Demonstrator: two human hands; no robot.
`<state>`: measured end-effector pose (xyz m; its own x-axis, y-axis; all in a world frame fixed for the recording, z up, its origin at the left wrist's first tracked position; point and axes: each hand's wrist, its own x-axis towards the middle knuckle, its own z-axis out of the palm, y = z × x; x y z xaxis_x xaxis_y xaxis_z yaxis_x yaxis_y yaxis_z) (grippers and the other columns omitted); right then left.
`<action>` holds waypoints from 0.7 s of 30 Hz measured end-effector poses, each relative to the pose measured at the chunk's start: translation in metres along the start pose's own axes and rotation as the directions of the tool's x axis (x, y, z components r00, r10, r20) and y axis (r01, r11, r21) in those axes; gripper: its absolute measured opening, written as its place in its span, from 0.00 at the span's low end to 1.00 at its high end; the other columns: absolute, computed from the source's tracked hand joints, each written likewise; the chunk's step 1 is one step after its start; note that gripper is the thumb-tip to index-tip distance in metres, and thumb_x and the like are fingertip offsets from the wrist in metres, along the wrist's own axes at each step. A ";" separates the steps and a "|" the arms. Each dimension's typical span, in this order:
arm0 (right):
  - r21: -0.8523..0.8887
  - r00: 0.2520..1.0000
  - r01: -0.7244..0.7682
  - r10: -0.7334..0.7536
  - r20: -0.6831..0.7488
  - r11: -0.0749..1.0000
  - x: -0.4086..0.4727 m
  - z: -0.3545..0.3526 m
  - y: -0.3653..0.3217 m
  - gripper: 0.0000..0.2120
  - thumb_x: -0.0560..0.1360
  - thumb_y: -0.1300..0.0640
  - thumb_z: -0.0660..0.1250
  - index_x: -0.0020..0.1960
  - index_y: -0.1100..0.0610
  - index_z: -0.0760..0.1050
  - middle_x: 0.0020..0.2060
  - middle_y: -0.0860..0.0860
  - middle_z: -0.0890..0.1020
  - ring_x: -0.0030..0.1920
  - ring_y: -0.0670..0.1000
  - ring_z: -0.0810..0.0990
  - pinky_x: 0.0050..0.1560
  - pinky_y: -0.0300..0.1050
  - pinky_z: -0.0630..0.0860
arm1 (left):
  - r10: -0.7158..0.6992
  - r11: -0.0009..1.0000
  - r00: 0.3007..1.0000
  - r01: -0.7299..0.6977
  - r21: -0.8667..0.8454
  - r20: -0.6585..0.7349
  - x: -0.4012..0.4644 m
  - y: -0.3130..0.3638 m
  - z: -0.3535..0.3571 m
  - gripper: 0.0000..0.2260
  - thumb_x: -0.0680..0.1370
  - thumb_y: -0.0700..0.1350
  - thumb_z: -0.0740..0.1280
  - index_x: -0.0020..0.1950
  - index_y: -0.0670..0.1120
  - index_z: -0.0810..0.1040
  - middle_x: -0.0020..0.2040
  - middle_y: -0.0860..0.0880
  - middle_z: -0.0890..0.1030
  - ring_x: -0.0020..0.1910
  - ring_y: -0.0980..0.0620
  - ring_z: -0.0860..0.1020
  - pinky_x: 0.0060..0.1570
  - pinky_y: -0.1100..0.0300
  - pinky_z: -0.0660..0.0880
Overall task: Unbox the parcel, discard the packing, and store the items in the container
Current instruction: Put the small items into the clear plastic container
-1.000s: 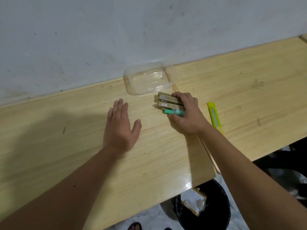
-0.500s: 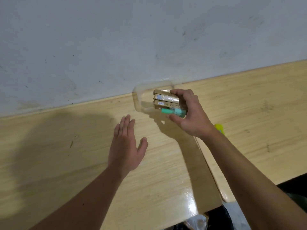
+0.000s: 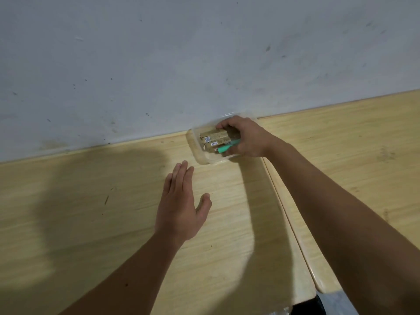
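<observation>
1. Right hand (image 3: 247, 138) curled round a bundle of items: three small brown boxes (image 3: 213, 140) plus a green-capped tube (image 3: 225, 148); fingers over the far side, thumb on the near side, grip tight.
2. Bundle sat down inside the clear container (image 3: 200, 153), against the wall (image 3: 159, 64) at the back of the wooden table (image 3: 91, 201). Whether touching the container floor: couldn't tell.
3. Long axis of boxes ran roughly left-right, matching the container's long side; free ends pointed left, away from the palm. Release prob. just needs fingers opened and hand lifted up and back to the right.
4. Left hand (image 3: 181, 205) flat, fingers straight, held nothing, near the container's front-left corner but apart from it; nearer hand for steadying the tub if it slides.
5. Vs 0.5 s ago: bundle was above the container's front edge, now lowered within its walls. Left hand approx. same pose.
6. Vs 1 s ago: bundle was on the table in front of the container.
</observation>
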<state>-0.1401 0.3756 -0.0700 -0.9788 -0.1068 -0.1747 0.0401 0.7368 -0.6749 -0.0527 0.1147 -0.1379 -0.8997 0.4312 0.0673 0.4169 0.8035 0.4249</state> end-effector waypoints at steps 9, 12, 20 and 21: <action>-0.045 0.994 -0.088 0.085 -0.062 0.995 0.002 0.007 0.004 0.38 0.63 0.48 0.85 0.69 0.48 0.73 0.62 0.51 0.77 0.65 0.58 0.73 0.72 0.54 0.71 | 0.026 0.999 1.000 -0.025 0.038 -0.015 -0.002 -0.002 0.002 0.33 0.81 0.57 0.61 0.79 0.38 0.62 0.83 0.42 0.59 0.84 0.46 0.53 0.81 0.46 0.54; -0.088 0.987 -0.095 0.082 -0.137 0.992 0.001 0.003 0.007 0.36 0.66 0.49 0.83 0.70 0.49 0.73 0.64 0.52 0.75 0.65 0.58 0.70 0.67 0.45 0.67 | 0.024 0.999 0.999 -0.023 0.043 -0.022 -0.003 -0.002 0.003 0.33 0.81 0.57 0.61 0.79 0.38 0.62 0.83 0.42 0.59 0.84 0.46 0.53 0.81 0.46 0.54; -0.123 0.971 -0.057 0.027 -0.236 0.991 0.002 0.000 0.002 0.27 0.67 0.53 0.81 0.64 0.51 0.80 0.63 0.54 0.75 0.65 0.57 0.74 0.66 0.47 0.72 | 0.025 0.999 0.999 -0.024 0.044 -0.021 -0.001 -0.002 0.005 0.33 0.80 0.57 0.61 0.79 0.38 0.62 0.83 0.42 0.59 0.84 0.46 0.53 0.82 0.47 0.53; -0.127 0.970 -0.047 0.015 -0.245 0.991 0.001 0.001 -0.001 0.26 0.67 0.53 0.81 0.64 0.52 0.80 0.63 0.54 0.75 0.64 0.57 0.75 0.65 0.45 0.72 | 0.020 0.999 1.000 -0.019 0.047 -0.016 -0.001 -0.002 0.004 0.33 0.80 0.57 0.60 0.79 0.38 0.62 0.83 0.42 0.59 0.84 0.46 0.53 0.82 0.47 0.53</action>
<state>-0.1406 0.3744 -0.0702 -0.9975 0.0707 -0.0042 0.0605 0.8197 -0.5696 -0.0521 0.1148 -0.1422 -0.8930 0.4408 0.0902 0.4399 0.8133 0.3808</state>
